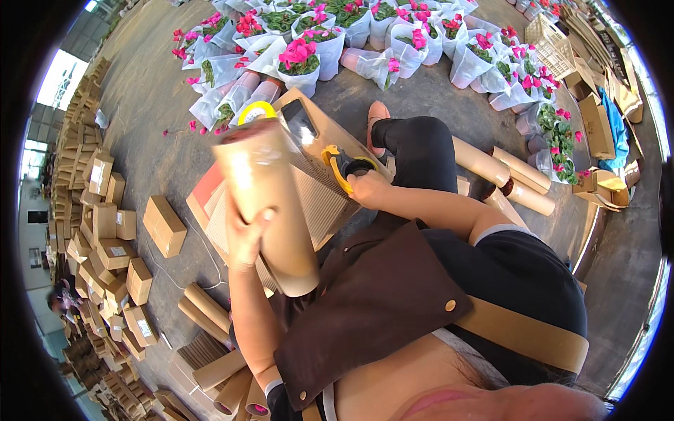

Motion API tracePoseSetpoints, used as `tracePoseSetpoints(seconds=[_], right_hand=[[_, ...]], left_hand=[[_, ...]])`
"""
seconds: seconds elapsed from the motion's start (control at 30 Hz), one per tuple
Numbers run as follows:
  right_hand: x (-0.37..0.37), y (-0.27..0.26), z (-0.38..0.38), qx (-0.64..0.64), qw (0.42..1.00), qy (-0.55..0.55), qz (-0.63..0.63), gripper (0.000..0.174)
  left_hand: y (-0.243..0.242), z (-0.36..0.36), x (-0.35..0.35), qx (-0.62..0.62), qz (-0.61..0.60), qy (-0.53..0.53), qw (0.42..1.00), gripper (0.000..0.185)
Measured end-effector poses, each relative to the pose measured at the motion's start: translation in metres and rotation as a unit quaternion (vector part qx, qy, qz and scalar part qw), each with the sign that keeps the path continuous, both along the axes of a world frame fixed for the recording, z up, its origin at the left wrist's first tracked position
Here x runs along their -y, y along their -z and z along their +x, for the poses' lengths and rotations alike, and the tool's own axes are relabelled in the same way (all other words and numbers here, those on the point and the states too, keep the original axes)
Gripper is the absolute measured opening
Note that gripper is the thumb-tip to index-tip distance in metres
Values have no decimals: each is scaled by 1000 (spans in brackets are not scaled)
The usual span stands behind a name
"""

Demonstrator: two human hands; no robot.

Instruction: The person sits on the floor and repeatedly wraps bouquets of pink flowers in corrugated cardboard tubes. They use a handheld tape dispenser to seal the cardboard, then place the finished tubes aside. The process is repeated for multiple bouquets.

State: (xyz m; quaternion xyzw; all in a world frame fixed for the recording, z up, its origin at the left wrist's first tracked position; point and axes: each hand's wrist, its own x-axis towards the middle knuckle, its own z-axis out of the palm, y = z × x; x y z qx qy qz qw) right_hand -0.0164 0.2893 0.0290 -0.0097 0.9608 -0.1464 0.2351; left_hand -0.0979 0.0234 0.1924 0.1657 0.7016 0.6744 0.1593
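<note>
My left hand (247,237) is wrapped around a rolled brown cardboard tube (276,210), held tilted over corrugated cardboard sheets (316,205). Dark red material shows in the tube's upper end, and clear tape glints near it. In my right hand (370,188) is a yellow and black tape dispenser (345,166), just right of the tube. A dark phone (298,120) lies on a cardboard box (329,121) beyond the hands. Beside it sits a yellow tape roll (256,111), partly hidden behind the tube.
Potted pink cyclamens (299,60) in white sleeves stand or lie across the floor ahead. More cardboard tubes (480,160) lie at the right; others (221,368) are at the lower left. Small cartons (165,226) are piled leftward. A cream plastic crate (550,44) is at the upper right.
</note>
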Motion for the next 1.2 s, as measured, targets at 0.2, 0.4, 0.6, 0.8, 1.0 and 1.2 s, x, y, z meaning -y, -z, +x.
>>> tracePoseSetpoints(seconds=[0.2, 0.4, 0.6, 0.8, 1.0, 1.2], right_hand=[[0, -70, 27, -165, 876, 61, -450, 87], [-31, -160, 32, -184, 720, 74, -665, 77], [-175, -252, 113, -347, 780, 260, -452, 47], [-208, -245, 220, -376, 859, 325, 126, 38], [-253, -69, 217, 114, 908, 383, 126, 19], [-293, 79, 268, 186, 931, 312, 21, 52]], left_hand=[[11, -27, 15, 227, 256, -274, 899, 71], [7, -10, -55, 276, 255, -190, 907, 63], [8, -13, -109, 125, -6, 129, 984, 68], [86, -10, -76, -78, -528, 187, 825, 69], [152, 41, -42, -164, -701, 166, 674, 100], [152, 59, -55, -180, -739, 158, 629, 104]])
